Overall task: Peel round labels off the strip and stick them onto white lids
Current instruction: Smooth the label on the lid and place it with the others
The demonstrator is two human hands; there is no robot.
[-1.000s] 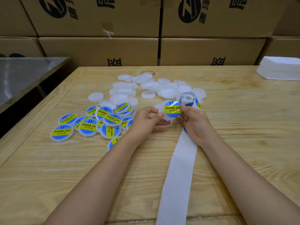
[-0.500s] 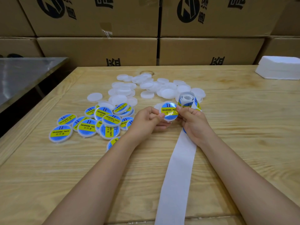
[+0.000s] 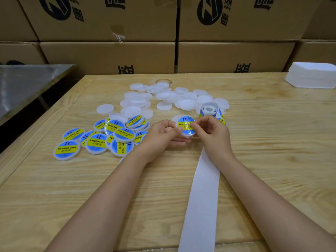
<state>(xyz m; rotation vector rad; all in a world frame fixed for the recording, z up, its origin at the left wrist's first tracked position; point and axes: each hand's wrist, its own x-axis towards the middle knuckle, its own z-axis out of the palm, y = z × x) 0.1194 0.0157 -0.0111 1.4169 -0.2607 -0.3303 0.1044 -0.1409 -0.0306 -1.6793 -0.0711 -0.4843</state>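
Left hand (image 3: 160, 136) and right hand (image 3: 213, 136) fingers (image 3: 196, 125) pinch the labelled lid (image 3: 185, 128).

The table (image 3: 263, 160) is pale wood with brown grain streaks. Plain lids (image 3: 164, 106) are milky white. The held lid (image 3: 184, 122) and the labelled lids (image 3: 67, 150) show blue rounds crossed by a yellow band with dark lettering. The strip (image 3: 201, 197) is white, the boxes (image 3: 109, 57) brown with black print.

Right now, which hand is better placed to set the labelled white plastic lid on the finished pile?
Left, probably: the left hand holds the white lid, and the blue-and-yellow labelled pile lies directly beside it.
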